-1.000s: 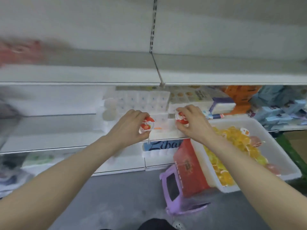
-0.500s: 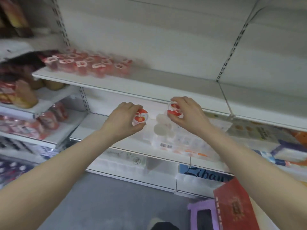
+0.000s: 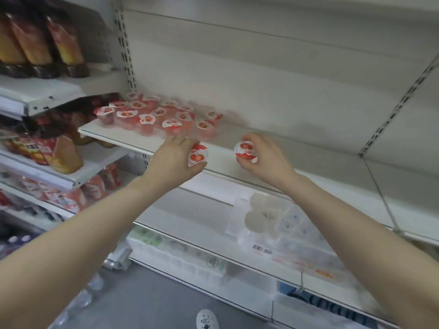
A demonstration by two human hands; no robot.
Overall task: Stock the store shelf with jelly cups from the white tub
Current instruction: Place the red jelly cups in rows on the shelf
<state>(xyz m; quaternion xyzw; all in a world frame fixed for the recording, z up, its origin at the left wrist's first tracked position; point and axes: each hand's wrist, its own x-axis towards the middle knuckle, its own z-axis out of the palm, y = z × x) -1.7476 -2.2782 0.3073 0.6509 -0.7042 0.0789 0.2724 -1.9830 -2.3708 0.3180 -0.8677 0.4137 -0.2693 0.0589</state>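
Observation:
My left hand grips a strawberry jelly cup with a red and white lid, held just in front of the white shelf. My right hand pinches a second jelly cup a little to the right, at the same height. Several matching jelly cups stand in rows on the shelf's left part, just beyond my left hand. The white tub is out of view.
Bagged snacks fill the shelves at the left. Below the jelly shelf lie white packaged goods and boxed products. A slotted upright divides the shelf bay at the right. Grey floor is underneath.
The view swung left and up from the tub to the jelly shelf. Both hands, each still holding a cup, rose to the shelf's front edge beside the stocked cups.

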